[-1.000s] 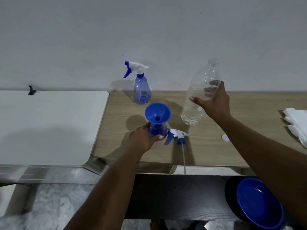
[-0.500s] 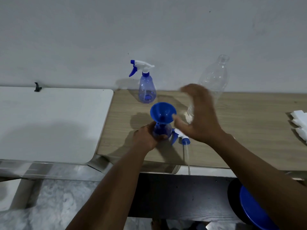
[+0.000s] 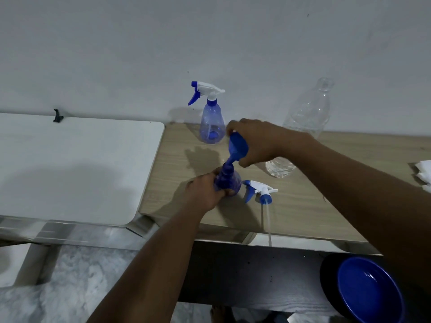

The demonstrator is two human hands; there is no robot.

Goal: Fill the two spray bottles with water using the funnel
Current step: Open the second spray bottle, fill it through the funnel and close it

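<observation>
Hands work over the wooden bench (image 3: 303,206). Left hand (image 3: 205,194) has its grip wrapped around the open blue translucent plastic spray bottle (image 3: 229,183) standing near the front edge. Right hand (image 3: 258,142) has its grip closed on the blue plastic funnel (image 3: 238,148), tilted, spout at the bottle's neck. Just right lies the detached white-and-blue trigger sprayer head (image 3: 258,191). Behind stand a second, capped blue spray bottle (image 3: 211,122) and a clear plastic water bottle (image 3: 303,127).

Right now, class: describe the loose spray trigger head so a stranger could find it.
On the wooden table, near its front edge, just right of the left hand, lies the loose trigger head. Unlike the capped spray bottle, it has no bottle.
</observation>
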